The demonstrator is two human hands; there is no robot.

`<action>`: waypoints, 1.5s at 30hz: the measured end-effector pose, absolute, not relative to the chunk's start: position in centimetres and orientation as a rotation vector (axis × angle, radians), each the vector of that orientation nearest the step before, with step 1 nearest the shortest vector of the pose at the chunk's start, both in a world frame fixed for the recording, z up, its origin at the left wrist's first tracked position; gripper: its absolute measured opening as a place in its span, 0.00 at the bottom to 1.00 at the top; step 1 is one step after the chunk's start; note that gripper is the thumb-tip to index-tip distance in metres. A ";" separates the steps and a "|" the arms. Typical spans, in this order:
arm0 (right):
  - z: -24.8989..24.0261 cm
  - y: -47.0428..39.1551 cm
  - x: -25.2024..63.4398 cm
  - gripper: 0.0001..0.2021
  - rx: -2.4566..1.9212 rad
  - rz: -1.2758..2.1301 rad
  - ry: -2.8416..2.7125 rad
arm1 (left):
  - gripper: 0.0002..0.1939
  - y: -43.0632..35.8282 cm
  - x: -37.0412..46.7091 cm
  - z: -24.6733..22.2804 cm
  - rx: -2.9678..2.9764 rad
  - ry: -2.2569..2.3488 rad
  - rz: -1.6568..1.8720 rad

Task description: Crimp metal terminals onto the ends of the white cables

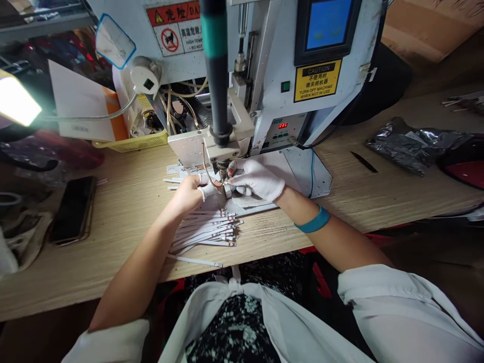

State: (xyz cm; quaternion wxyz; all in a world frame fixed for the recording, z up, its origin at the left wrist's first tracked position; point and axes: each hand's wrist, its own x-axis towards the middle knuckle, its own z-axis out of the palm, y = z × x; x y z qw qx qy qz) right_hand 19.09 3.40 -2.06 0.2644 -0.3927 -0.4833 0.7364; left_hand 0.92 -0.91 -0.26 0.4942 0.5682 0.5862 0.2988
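Bunched in just below the machine's tip [223,170], my left hand [194,190] works from the left and my gloved right hand [257,179] from the right, nearly meeting! Fingers look drawn together, but whatever sits between them is too small to make out, so I cannot tell what either hand is clamped on. White strips [202,234] lie in a loose pile on the table [130,227], on the near side of my hands, most ends pointing right. I'd call this the lining-up step, a small end being placed at the tip; the move calls for steady fingers, clear of that point. Tight spot, too: a thin curved tube [204,157] hangs right by my left fingertips, and the upright black handle [217,96] blocks the far side. Out left, a phone [73,209]; far left, a yellow basket [139,142]. Over right, a slim dark tool [363,162] and a silvery bag [406,143], both well apart from the action.
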 end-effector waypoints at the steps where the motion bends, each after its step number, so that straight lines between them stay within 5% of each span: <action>1: -2.1 3.4 19.1 0.09 -1.065 1.985 -1.307 | 0.17 -0.9 0.9 -0.4 1.369 1.425 0.730; 21: -1.7 3.4 19.4 0.09 -1.063 1.960 -1.382 | 0.15 -0.8 0.4 -0.2 1.383 1.439 0.708; 28: -0.7 4.1 21.8 0.04 -1.173 1.927 -1.734 | 0.10 -2.5 -1.8 1.1 1.760 1.481 0.294; 32: -1.3 4.4 21.8 0.06 -1.313 1.581 -1.926 | 0.08 -3.0 -2.1 0.9 1.931 1.446 0.163; 39: -3.0 4.9 21.4 0.07 -0.967 0.930 -2.392 | 0.12 -1.3 -3.1 -1.1 2.173 1.772 0.443; 45: -3.5 4.6 21.3 0.08 -0.894 0.732 -2.549 | 0.12 -0.6 -2.2 -3.3 2.286 1.648 0.395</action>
